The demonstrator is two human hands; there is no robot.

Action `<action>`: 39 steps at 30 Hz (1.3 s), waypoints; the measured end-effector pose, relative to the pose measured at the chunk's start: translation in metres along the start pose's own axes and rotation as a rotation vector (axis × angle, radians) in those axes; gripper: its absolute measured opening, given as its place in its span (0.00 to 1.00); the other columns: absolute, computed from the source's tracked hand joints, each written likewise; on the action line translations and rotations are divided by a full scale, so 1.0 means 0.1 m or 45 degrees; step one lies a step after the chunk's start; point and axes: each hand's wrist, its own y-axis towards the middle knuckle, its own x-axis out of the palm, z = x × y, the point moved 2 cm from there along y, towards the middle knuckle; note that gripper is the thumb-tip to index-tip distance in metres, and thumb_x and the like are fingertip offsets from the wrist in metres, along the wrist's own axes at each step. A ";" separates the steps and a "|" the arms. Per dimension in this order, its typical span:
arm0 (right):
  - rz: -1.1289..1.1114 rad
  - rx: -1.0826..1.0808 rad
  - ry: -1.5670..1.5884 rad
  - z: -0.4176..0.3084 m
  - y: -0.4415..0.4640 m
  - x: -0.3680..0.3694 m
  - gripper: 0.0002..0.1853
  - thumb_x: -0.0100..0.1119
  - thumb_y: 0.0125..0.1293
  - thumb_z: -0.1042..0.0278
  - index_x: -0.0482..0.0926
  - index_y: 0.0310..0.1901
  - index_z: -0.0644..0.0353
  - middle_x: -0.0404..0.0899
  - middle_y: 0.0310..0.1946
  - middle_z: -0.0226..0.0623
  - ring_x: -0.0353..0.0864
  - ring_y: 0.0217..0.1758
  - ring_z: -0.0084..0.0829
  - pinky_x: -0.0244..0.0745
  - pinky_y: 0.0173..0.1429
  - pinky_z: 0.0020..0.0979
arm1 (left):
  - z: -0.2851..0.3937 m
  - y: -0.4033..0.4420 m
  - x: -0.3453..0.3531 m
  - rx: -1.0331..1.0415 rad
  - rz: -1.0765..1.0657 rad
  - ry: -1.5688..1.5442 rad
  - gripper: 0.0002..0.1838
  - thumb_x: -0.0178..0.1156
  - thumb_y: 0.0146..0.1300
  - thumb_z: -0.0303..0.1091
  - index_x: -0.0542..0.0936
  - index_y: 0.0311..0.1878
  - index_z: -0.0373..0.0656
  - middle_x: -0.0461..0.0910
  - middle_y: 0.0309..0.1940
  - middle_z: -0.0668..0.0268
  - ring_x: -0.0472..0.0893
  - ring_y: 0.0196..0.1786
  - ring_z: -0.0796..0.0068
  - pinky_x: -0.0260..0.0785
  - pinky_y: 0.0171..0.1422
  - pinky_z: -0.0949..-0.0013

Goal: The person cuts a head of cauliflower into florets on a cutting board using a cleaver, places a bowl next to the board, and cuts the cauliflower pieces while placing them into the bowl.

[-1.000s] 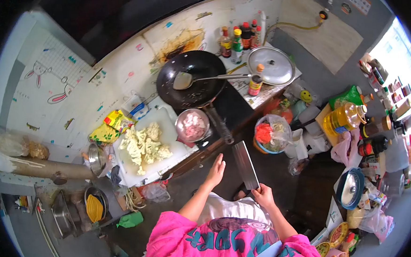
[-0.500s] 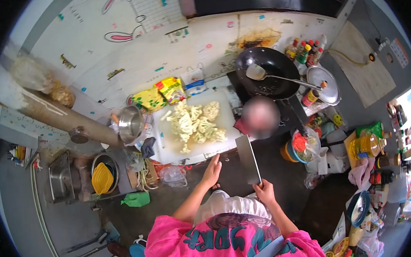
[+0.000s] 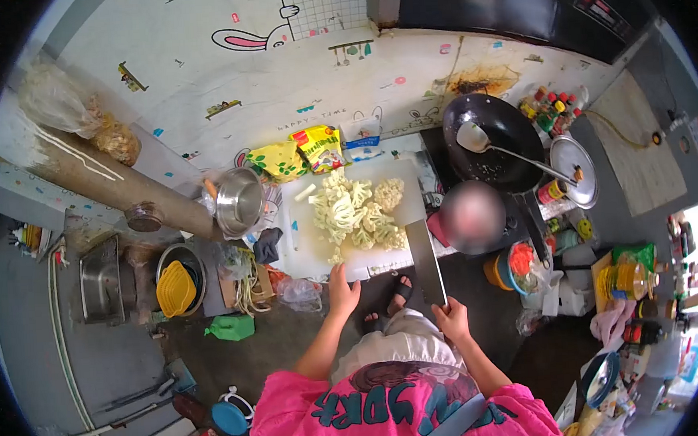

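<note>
My right hand (image 3: pixel 452 320) is closed round the handle of a kitchen cleaver (image 3: pixel 426 263). The broad blade points away from me, its far end at the right front corner of the white cutting board (image 3: pixel 291 249). Cut cauliflower florets (image 3: pixel 344 210) lie heaped on the board. My left hand (image 3: pixel 342 290) is by the board's front edge, fingers stretched out and thumb apart, with nothing in it. A small cauliflower piece (image 3: pixel 335 255) lies just beyond its fingertips.
A black wok (image 3: pixel 494 133) with a metal spatula (image 3: pixel 511 152) sits on the stove at the right, a blurred round thing (image 3: pixel 473 217) before it. Left of the board stands a steel pot (image 3: pixel 240 201). Seasoning packets (image 3: pixel 318 149) lean against the wall behind.
The view has shifted, so the counter appears further right. My left hand has come closer to the board's front edge. The cleaver stays in my right hand.
</note>
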 end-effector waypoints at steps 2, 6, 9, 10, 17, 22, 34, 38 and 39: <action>-0.006 0.001 0.039 -0.15 0.24 0.00 0.12 0.60 0.57 0.71 0.69 0.21 0.64 0.67 0.09 0.28 0.67 0.11 0.18 0.61 0.14 0.25 | -0.02 0.09 -0.02 -0.107 0.023 0.067 0.33 0.63 0.49 0.30 0.61 0.58 0.34 0.61 0.57 0.43 0.61 0.61 0.44 0.58 0.63 0.54; 0.018 -0.076 0.094 0.00 0.76 0.10 0.12 0.59 0.57 0.71 0.69 0.21 0.63 0.67 0.09 0.28 0.67 0.10 0.18 0.61 0.14 0.25 | -0.21 0.28 0.03 -0.292 0.026 0.124 0.34 0.63 0.48 0.30 0.62 0.58 0.33 0.59 0.56 0.42 0.62 0.59 0.43 0.60 0.61 0.55; 0.027 -0.095 0.024 -0.09 0.94 0.05 0.12 0.59 0.57 0.71 0.69 0.21 0.64 0.69 0.09 0.30 0.68 0.10 0.20 0.62 0.14 0.26 | -0.37 0.40 0.16 -0.420 0.049 0.044 0.33 0.62 0.48 0.28 0.61 0.58 0.33 0.58 0.55 0.42 0.63 0.57 0.43 0.61 0.60 0.57; 0.028 -0.103 -0.007 -0.18 1.01 0.01 0.12 0.59 0.57 0.71 0.69 0.21 0.64 0.69 0.09 0.30 0.69 0.10 0.20 0.62 0.14 0.26 | -0.39 0.49 0.22 -0.499 0.060 -0.016 0.32 0.62 0.48 0.28 0.62 0.57 0.33 0.59 0.54 0.43 0.63 0.57 0.44 0.62 0.59 0.57; 0.126 -0.151 -0.215 -0.55 1.23 -0.03 0.12 0.60 0.55 0.70 0.76 0.37 0.71 0.72 0.15 0.40 0.73 0.18 0.25 0.68 0.24 0.30 | -0.44 0.82 0.39 -0.667 0.056 -0.174 0.28 0.60 0.49 0.28 0.66 0.55 0.32 0.66 0.48 0.43 0.67 0.52 0.50 0.64 0.56 0.60; 0.168 -0.299 -0.313 -0.34 1.44 0.19 0.23 0.57 0.55 0.72 0.69 0.54 0.69 0.75 0.25 0.47 0.77 0.29 0.37 0.72 0.38 0.33 | -0.55 0.82 0.37 -0.576 -0.002 -0.166 0.30 0.59 0.49 0.29 0.63 0.57 0.30 0.65 0.48 0.44 0.67 0.51 0.48 0.63 0.57 0.60; 0.220 -0.396 -0.694 -0.12 2.00 0.53 0.30 0.57 0.54 0.71 0.64 0.62 0.53 0.71 0.49 0.52 0.70 0.51 0.53 0.69 0.53 0.43 | -0.14 0.81 0.04 -0.509 -0.165 -0.243 0.24 0.64 0.52 0.31 0.66 0.49 0.35 0.60 0.48 0.49 0.69 0.47 0.62 0.70 0.44 0.69; 0.128 -0.317 -0.840 0.07 2.18 0.52 0.33 0.58 0.54 0.69 0.61 0.64 0.52 0.68 0.52 0.52 0.65 0.57 0.52 0.62 0.59 0.44 | -0.28 0.74 0.09 -0.625 -0.234 -0.642 0.23 0.59 0.58 0.37 0.67 0.55 0.40 0.62 0.52 0.54 0.71 0.50 0.65 0.71 0.44 0.68; 0.096 -0.365 -0.877 0.10 2.19 0.53 0.33 0.58 0.54 0.69 0.60 0.64 0.54 0.68 0.52 0.52 0.66 0.55 0.52 0.64 0.57 0.44 | -0.25 0.75 0.04 -0.774 -0.258 -0.776 0.24 0.56 0.60 0.41 0.66 0.56 0.41 0.64 0.53 0.56 0.71 0.51 0.65 0.69 0.46 0.67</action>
